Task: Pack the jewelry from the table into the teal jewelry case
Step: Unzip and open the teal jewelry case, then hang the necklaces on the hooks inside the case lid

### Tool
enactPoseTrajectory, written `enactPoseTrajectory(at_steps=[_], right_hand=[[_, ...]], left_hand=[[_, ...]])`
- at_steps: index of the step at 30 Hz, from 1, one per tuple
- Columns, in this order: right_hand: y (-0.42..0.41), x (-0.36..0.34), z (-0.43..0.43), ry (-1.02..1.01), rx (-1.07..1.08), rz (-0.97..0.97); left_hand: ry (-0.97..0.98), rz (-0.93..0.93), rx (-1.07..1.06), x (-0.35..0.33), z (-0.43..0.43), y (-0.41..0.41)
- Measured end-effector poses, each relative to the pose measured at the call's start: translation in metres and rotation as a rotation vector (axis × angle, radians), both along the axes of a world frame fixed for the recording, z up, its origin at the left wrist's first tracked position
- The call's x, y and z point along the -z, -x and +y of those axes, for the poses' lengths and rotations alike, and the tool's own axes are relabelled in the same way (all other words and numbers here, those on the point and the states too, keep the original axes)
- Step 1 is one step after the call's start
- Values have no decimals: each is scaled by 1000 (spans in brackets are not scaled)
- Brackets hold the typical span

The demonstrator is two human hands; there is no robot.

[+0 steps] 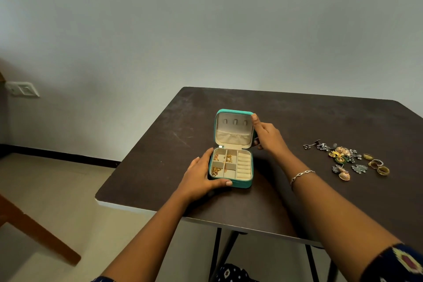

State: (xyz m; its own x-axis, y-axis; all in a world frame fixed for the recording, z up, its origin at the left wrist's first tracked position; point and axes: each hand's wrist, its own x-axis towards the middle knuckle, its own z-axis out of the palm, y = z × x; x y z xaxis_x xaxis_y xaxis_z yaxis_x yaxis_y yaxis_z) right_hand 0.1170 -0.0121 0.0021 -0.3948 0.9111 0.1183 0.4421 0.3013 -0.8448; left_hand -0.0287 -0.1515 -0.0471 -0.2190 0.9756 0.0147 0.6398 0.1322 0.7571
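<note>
Resting near the middle of the dark surface [297, 121], the teal case [242, 183] stands open with its lid upright and its cream lining showing. My left hand [201, 176] wraps the near left corner of the base, thumb along the front wall and fingers up the left side. My right hand [266, 135] grips the right edge of the lid, thumb at its top corner, fingers behind it. Well apart to my right lies the loose jewelry [343, 155], a heap of gold and silver pieces with a few rings [380, 167] at its right edge. Several gold pieces [216, 170] sit in the case's left compartments. A thin bracelet [301, 175] circles my right wrist.
</note>
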Motion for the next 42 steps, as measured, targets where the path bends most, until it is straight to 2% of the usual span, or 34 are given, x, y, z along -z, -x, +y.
enactPoseTrajectory(at_steps=[6,16,17,19,22,24,27,32,42], right_hand=[[7,11,7,-34,82,-40],[2,22,11,168,137,42],[0,21,8,138,151,16],[-5,18,-2,-48,198,-72],[-6,13,-27,-272,163,12],[-2,12,-42,-275,63,-15],[6,12,-55,-279,-93,-172],[17,16,-62,-318,-169,-464],[23,20,-65,-420,-187,-516]], left_hand=[[-10,-2,-2,2,-1,0],[-1,-13,-1,-1,-1,-1],[3,-11,0,-1,-1,-1],[1,-7,-1,-1,-1,-1],[-13,-7,1,0,-1,-1],[-21,-7,0,0,-2,-1],[-22,-3,-4,1,-2,-1],[-31,-1,-3,2,-1,0],[-42,3,6,3,0,1]])
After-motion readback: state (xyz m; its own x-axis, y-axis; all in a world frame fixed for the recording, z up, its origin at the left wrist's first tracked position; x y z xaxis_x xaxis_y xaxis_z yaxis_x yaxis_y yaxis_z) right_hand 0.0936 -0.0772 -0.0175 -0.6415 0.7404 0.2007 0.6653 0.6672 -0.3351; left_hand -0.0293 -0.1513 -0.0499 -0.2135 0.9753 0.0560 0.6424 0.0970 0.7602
